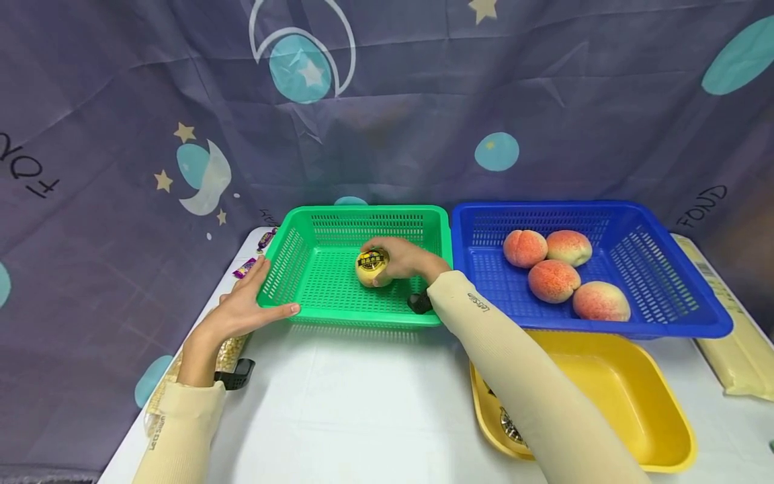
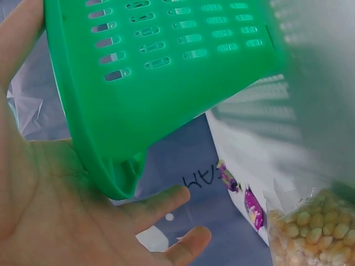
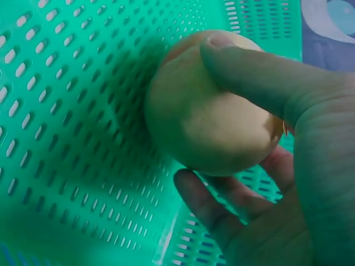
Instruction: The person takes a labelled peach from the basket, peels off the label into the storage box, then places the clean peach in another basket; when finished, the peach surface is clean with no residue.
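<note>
Item: pale yellow round fruit (image 1: 371, 267), smooth skin, black-and-gold sticker on top. Location: inside green basket (image 1: 314, 296), on its slotted floor, approx. centre. Fruit is gripped by right hand (image 1: 406, 260); thumb (image 3: 249, 77) is curled over the top, other fingers cupped underneath, per right wrist view.

Left hand (image 1: 244, 306): laid flat against the green basket's left front corner, fingers straight and spread, nothing gripped. Corner is seen resting against the palm in left wrist view.

Surface: white table (image 1: 338, 403), backed by a grey-purple cloth (image 1: 121, 101) printed w/ moons and stars.

Also present: blue basket (image 1: 695, 316) just right of the green one, rims close or touching, w/ four peaches (image 1: 553, 280) inside. Yellow tray (image 1: 653, 410) in front of blue basket, partly hidden by the right sleeve (image 1: 520, 363). Bag of corn kernels (image 2: 310, 233) at table's left edge, near left wrist. Small purple sweets (image 1: 244, 269) behind left hand. Long pale packet (image 1: 734, 336) at right edge.

Open room: bare table in front of green basket, between the two forearms.
</note>
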`<control>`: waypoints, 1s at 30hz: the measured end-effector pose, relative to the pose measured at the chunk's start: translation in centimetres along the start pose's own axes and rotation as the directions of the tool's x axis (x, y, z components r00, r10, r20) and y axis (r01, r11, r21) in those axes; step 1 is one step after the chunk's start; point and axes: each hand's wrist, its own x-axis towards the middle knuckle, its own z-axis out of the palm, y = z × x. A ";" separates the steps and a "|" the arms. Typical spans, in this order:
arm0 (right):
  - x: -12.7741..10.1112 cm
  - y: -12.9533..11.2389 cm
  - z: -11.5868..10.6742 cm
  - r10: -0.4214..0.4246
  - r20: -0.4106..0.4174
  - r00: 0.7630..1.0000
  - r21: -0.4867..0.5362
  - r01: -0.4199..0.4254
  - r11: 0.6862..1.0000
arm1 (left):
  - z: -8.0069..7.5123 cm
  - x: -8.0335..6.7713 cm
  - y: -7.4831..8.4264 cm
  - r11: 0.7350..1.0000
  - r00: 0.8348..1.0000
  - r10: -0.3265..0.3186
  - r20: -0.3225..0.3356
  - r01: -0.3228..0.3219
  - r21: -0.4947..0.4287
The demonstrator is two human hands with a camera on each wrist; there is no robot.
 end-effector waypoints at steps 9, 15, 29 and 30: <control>-1.6 -0.8 -1.2 -0.047 -0.014 0.999 0.108 0.048 0.993 | 0.1 0.2 0.3 1.000 1.000 0.002 0.009 -0.002 0.012; -3.2 -2.2 -2.7 -0.115 -0.048 0.992 0.124 0.120 0.985 | -0.1 -0.2 0.2 1.000 1.000 -0.001 0.012 0.001 -0.001; -9.4 -4.1 -4.4 -0.260 -0.098 0.961 0.150 0.273 0.950 | 0.2 -0.6 -0.1 1.000 1.000 0.027 -0.007 -0.027 -0.011; -9.9 -4.2 -4.4 -0.263 -0.096 0.960 0.154 0.276 0.949 | 0.2 -0.6 -0.1 0.999 1.000 0.030 -0.007 -0.030 -0.013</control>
